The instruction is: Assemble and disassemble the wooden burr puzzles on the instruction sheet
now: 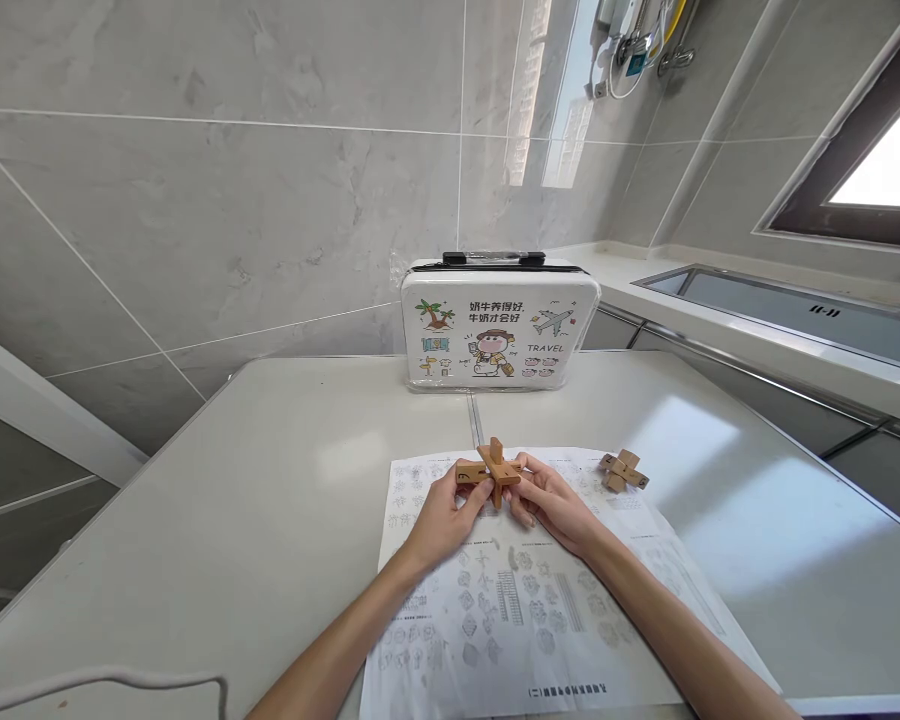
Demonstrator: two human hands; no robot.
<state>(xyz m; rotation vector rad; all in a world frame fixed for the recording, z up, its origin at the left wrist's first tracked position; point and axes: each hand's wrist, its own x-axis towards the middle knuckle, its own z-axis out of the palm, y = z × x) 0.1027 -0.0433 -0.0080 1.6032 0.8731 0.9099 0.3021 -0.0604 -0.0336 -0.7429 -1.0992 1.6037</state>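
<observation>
Between my two hands is a wooden interlocking puzzle (499, 468) of crossed brown bars, held just above a printed sheet (495, 600). My left hand (448, 518) grips the bar on its left side, thumb in front and fingers behind. On the other side, my right hand (553, 502) pinches the right end of the puzzle with curled fingers. Parts of the joint are covered by my fingertips. A second wooden puzzle (624, 470), a small assembled cross with dark letters, rests near the sheet's upper right edge.
A white cartoon-printed case (501, 330) with a black handle stands at the back of the white table (270, 520). To the right is a counter with a sink (795, 310). A white cable-like strip (105, 678) lies at the front left. Behind rises a grey tiled wall.
</observation>
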